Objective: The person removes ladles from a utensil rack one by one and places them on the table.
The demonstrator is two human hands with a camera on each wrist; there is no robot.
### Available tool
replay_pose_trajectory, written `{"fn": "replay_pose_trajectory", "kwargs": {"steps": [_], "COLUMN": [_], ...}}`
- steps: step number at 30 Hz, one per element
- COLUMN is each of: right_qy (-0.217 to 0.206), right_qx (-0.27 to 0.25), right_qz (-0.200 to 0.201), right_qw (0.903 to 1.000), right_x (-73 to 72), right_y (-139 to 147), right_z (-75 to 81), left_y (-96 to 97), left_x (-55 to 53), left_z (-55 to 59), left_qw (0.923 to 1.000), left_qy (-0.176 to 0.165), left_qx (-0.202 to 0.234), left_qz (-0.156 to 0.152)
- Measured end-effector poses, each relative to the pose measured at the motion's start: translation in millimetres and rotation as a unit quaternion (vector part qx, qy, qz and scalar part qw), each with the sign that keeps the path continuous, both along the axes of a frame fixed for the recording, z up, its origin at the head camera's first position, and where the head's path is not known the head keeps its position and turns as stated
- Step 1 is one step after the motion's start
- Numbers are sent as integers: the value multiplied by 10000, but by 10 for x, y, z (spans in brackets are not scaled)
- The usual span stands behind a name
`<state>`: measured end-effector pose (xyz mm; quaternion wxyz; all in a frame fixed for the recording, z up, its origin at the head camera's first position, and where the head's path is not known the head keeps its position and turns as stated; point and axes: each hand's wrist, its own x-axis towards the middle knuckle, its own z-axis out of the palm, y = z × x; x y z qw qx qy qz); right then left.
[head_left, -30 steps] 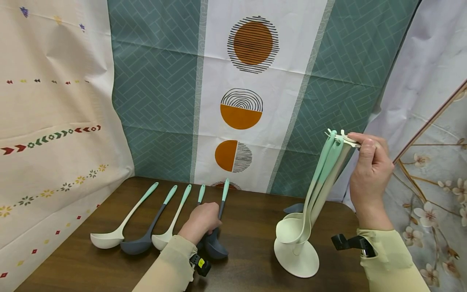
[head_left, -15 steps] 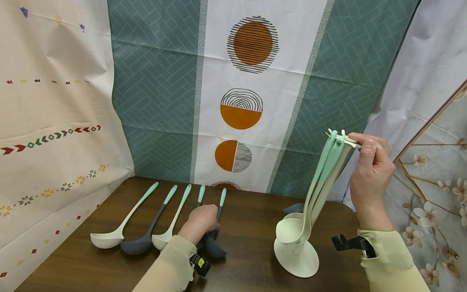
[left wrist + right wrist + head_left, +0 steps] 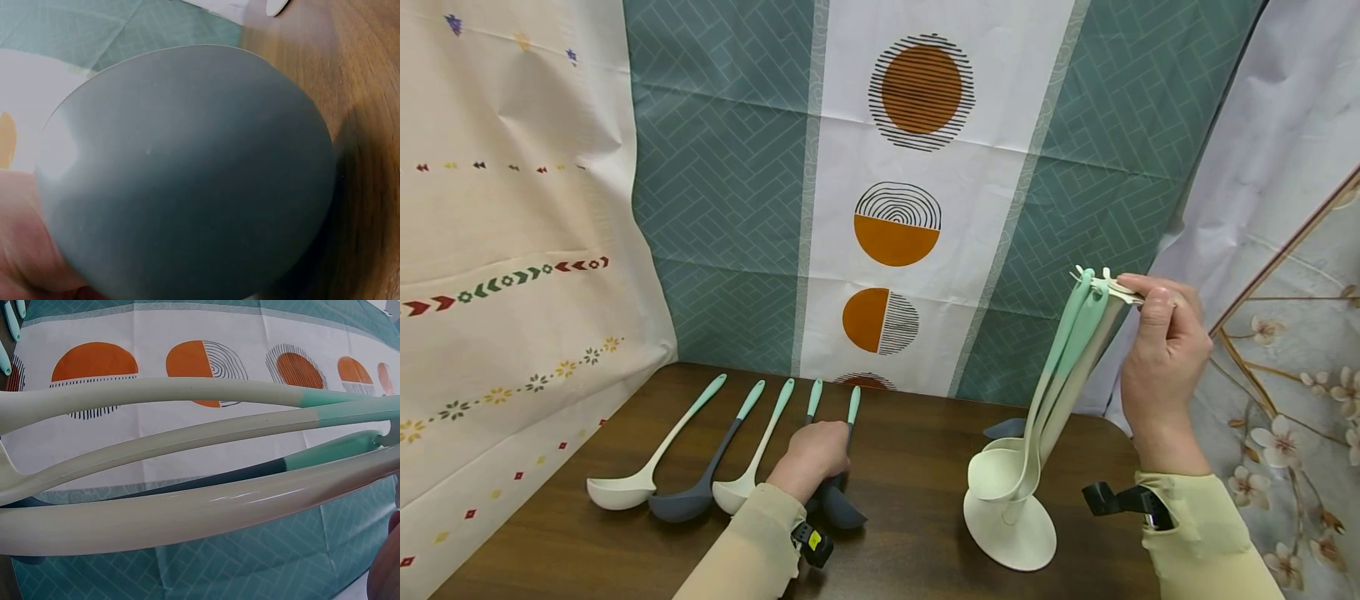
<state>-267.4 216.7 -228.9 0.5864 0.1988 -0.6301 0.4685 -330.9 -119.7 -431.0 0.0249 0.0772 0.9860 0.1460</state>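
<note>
My left hand (image 3: pixel 817 454) grips the shaft of a dark grey ladle (image 3: pixel 844 508) with a mint handle, low at the right end of a row of ladles. Its rounded bowl (image 3: pixel 187 175) fills most of the left wrist view. Another mint handle (image 3: pixel 815 393) shows just left of it, its lower part hidden by the hand. At the right, my right hand (image 3: pixel 1165 358) pinches the hooked top of a cream utensil stand (image 3: pixel 1036 546), whose post leans toward that hand. Two cream utensils (image 3: pixel 996 475) with mint handles hang there. Behind the post (image 3: pixel 187 528) hangs a dark-shafted one (image 3: pixel 331 450).
Left along the brown table (image 3: pixel 917 467) lie a cream ladle (image 3: pixel 621 493), a dark grey ladle (image 3: pixel 679 507) and another cream ladle (image 3: pixel 730 495), handles pointing to the back. A patterned cloth (image 3: pixel 730 208) hangs behind the table, with pale curtains at both sides.
The dark ladle in my left hand has come down and shifted slightly left, its handle end now nearer the neighbouring handle. My right hand and the stand stay put.
</note>
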Motion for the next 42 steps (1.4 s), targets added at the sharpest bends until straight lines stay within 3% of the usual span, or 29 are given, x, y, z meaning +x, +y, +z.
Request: {"fn": "replay_pose_trajectory", "kwargs": {"steps": [17,28,33,42], "right_qy": [-115,-67,-50,-80], "right_qx": [49,-4,-23,11], "right_qz": [-8,37,29,23], "right_qw": [9999,10000,10000,10000], "right_x": [6,-3,-3,-10], "right_y": [-7,-5,-1,4], "right_z": [6,12,11,6], "left_y": [-65,-79,-68,-48], "left_x": [-27,-28,-44,-3], "left_z": [-13,4,34,155], "left_qw": [9997,9999,9997,9957], "left_qy": [-133,-109,48,881], "left_qx": [41,-111,-170,112], "left_qz": [213,44,146,243]}}
